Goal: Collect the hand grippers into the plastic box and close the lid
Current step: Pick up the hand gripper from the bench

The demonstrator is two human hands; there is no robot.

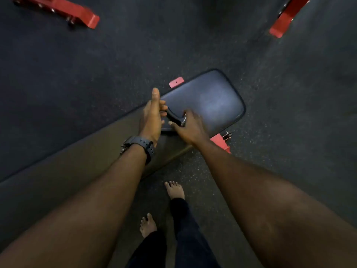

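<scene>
A black hand gripper (pixel 174 117) is held between both hands above the near end of a black padded bench (pixel 212 101). My left hand (pixel 151 117), with a black watch on its wrist, closes on the gripper's left handle, thumb pointing up. My right hand (pixel 188 126) grasps the right end, where a metal spring shows. Much of the gripper is hidden by the fingers. No plastic box is in view.
The bench stands on red feet (pixel 220 143) over dark speckled rubber floor (pixel 77 74). Red frame bars lie at top left (pixel 63 8) and top right (pixel 286 18). My bare feet (pixel 174 189) stand below, beside the bench's long pad.
</scene>
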